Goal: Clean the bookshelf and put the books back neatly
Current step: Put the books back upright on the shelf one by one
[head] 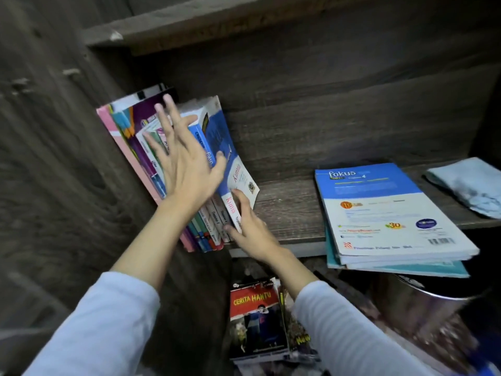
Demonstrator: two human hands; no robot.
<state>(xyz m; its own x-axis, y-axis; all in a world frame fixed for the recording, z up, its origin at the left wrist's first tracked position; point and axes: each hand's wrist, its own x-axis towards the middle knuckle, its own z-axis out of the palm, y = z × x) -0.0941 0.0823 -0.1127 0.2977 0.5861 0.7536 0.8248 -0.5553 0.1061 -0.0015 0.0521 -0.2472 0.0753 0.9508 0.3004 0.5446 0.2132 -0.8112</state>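
A row of books (135, 137) stands on the dark wooden shelf (287, 213), leaning left against the side wall. My left hand (184, 164) lies flat with spread fingers on the spines of the row. My right hand (249, 226) touches the lower end of the outermost book, a blue and white one marked "Kimia" (230, 158), with fingertips on its spine and cover. A flat stack of books (390, 218) topped by a blue "fokus" book lies on the shelf to the right, overhanging the front edge.
A folded light blue cloth (471, 185) lies at the shelf's far right. Below the shelf sit a red "Cerita Hantu" book (254, 318) on other items and a round metal container (423, 302). Another shelf board (217, 25) runs above.
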